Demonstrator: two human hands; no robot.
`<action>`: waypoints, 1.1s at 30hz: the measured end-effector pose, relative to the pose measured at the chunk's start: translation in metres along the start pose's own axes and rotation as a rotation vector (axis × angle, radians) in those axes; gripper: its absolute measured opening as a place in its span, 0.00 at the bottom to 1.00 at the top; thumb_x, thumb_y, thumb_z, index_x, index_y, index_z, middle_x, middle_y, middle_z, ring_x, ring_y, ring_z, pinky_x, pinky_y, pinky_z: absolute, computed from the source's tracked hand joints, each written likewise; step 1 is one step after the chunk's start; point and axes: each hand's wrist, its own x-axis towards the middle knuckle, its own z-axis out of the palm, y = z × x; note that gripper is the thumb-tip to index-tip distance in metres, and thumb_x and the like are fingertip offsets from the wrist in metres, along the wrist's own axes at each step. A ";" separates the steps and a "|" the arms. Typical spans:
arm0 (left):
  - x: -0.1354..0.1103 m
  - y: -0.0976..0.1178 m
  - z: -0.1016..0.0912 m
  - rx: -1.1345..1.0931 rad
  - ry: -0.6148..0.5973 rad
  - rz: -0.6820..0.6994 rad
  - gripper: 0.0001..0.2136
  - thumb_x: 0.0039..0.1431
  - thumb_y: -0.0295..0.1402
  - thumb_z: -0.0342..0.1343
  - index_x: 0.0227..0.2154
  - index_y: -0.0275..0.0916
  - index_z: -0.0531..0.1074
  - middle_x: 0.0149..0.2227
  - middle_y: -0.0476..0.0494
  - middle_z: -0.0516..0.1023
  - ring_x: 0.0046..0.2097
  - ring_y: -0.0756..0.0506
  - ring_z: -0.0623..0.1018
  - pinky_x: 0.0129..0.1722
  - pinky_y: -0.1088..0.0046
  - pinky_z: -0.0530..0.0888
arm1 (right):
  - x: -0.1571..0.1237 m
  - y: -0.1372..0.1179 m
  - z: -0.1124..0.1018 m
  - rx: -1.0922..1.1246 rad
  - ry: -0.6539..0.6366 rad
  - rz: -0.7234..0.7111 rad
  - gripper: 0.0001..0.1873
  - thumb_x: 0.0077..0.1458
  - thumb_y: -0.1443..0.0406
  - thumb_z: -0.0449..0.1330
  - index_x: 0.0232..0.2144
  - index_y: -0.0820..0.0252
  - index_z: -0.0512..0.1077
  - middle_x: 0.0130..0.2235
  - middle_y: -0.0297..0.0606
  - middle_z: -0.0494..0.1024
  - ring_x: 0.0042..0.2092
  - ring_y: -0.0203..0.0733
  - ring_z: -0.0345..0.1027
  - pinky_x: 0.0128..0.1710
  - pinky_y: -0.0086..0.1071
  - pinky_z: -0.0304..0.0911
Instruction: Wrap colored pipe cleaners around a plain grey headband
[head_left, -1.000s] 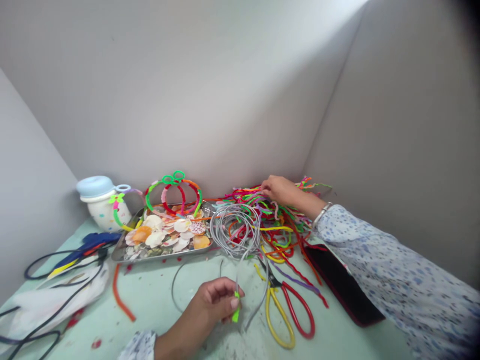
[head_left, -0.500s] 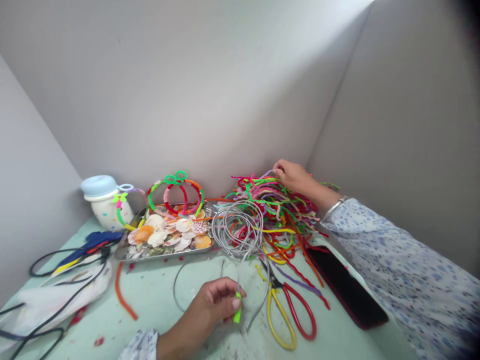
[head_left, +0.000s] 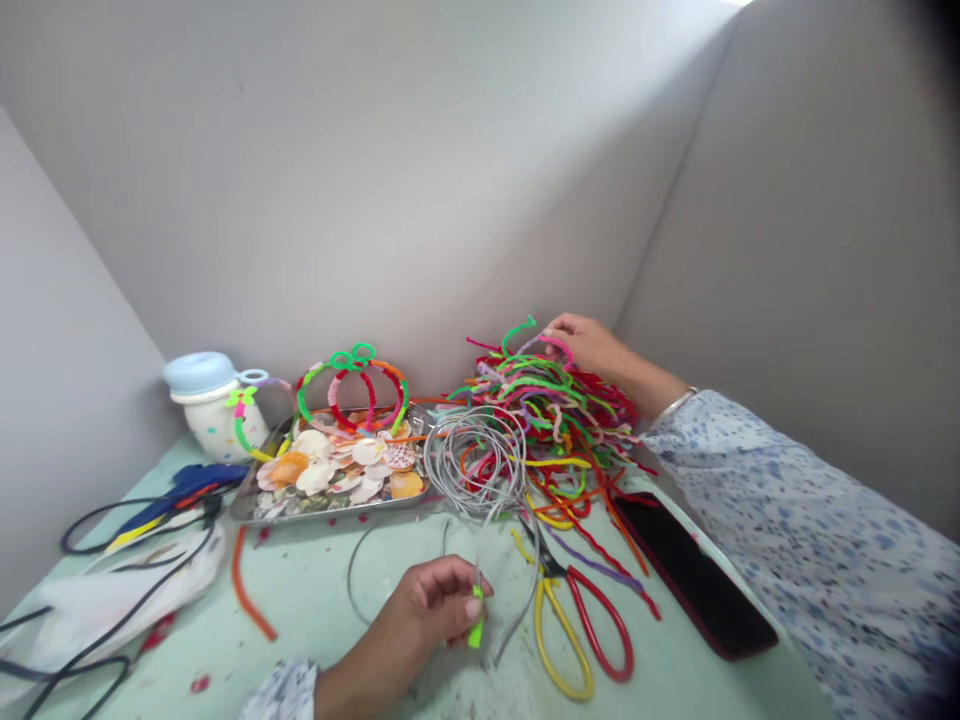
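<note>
My left hand (head_left: 431, 610) is closed near the table's front, pinching a grey wire headband (head_left: 517, 610) where a short neon green pipe cleaner piece (head_left: 475, 625) is wrapped on it. My right hand (head_left: 589, 345) reaches to the back corner and is closed on strands lifted out of a tangled pile of coloured pipe cleaners (head_left: 555, 430). A bundle of grey wire headbands (head_left: 472, 455) lies in front of that pile. Scissors (head_left: 574, 620) with one yellow and one red handle lie just right of my left hand.
A metal tray (head_left: 251, 510) of seashells sits at the middle left, with pipe-cleaner-wrapped hoops (head_left: 352, 385) and a white jar (head_left: 214, 405) with a blue lid behind. A blue glue gun (head_left: 176, 490), black cables and a white bag (head_left: 90, 600) lie left. A dark phone (head_left: 694, 585) lies right.
My right hand has risen and shifted right toward the back corner, pulling pipe cleaner strands up from the pile. My left hand has kept still.
</note>
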 end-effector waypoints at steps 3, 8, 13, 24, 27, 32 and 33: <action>0.000 -0.002 -0.001 -0.001 -0.014 0.004 0.16 0.47 0.43 0.69 0.32 0.35 0.76 0.25 0.49 0.70 0.24 0.54 0.66 0.25 0.78 0.62 | 0.006 -0.002 -0.002 0.078 0.114 -0.001 0.07 0.60 0.66 0.53 0.31 0.59 0.70 0.25 0.33 0.74 0.27 0.37 0.66 0.32 0.30 0.62; 0.000 -0.003 -0.003 -0.001 -0.031 0.016 0.15 0.49 0.42 0.68 0.32 0.35 0.76 0.25 0.50 0.70 0.25 0.54 0.66 0.25 0.78 0.62 | 0.012 -0.009 -0.004 0.197 0.250 -0.022 0.06 0.59 0.65 0.55 0.29 0.58 0.68 0.22 0.29 0.69 0.27 0.37 0.65 0.31 0.30 0.62; 0.000 -0.002 -0.003 -0.004 -0.034 0.014 0.15 0.48 0.41 0.68 0.32 0.35 0.76 0.25 0.50 0.70 0.25 0.54 0.66 0.25 0.78 0.62 | 0.010 -0.020 -0.007 0.328 0.298 -0.034 0.07 0.61 0.65 0.53 0.30 0.57 0.65 0.24 0.29 0.70 0.24 0.33 0.66 0.27 0.27 0.62; 0.000 -0.001 -0.002 0.016 -0.042 0.027 0.14 0.50 0.40 0.67 0.33 0.34 0.75 0.24 0.50 0.70 0.25 0.53 0.67 0.25 0.77 0.62 | 0.016 0.001 -0.055 0.623 0.605 0.121 0.08 0.62 0.69 0.53 0.29 0.56 0.64 0.19 0.23 0.63 0.16 0.29 0.50 0.16 0.25 0.46; 0.000 -0.002 -0.003 0.011 -0.042 0.028 0.14 0.51 0.39 0.67 0.33 0.34 0.75 0.24 0.50 0.70 0.25 0.53 0.66 0.26 0.77 0.62 | 0.006 0.008 -0.059 0.640 0.628 0.173 0.09 0.64 0.67 0.51 0.29 0.57 0.63 0.17 0.21 0.60 0.15 0.29 0.47 0.16 0.25 0.44; -0.001 -0.004 -0.004 -0.010 -0.039 0.032 0.12 0.52 0.38 0.65 0.33 0.35 0.75 0.26 0.50 0.70 0.26 0.53 0.66 0.27 0.76 0.62 | -0.018 -0.004 -0.052 0.636 0.636 0.095 0.06 0.64 0.65 0.52 0.32 0.56 0.64 0.24 0.26 0.72 0.18 0.28 0.59 0.17 0.24 0.50; -0.001 -0.003 -0.003 -0.013 -0.035 0.033 0.11 0.52 0.37 0.65 0.32 0.35 0.75 0.26 0.50 0.70 0.26 0.53 0.65 0.27 0.76 0.61 | -0.024 -0.009 -0.049 0.633 0.628 0.085 0.05 0.64 0.65 0.53 0.33 0.55 0.64 0.27 0.27 0.74 0.19 0.28 0.62 0.17 0.23 0.51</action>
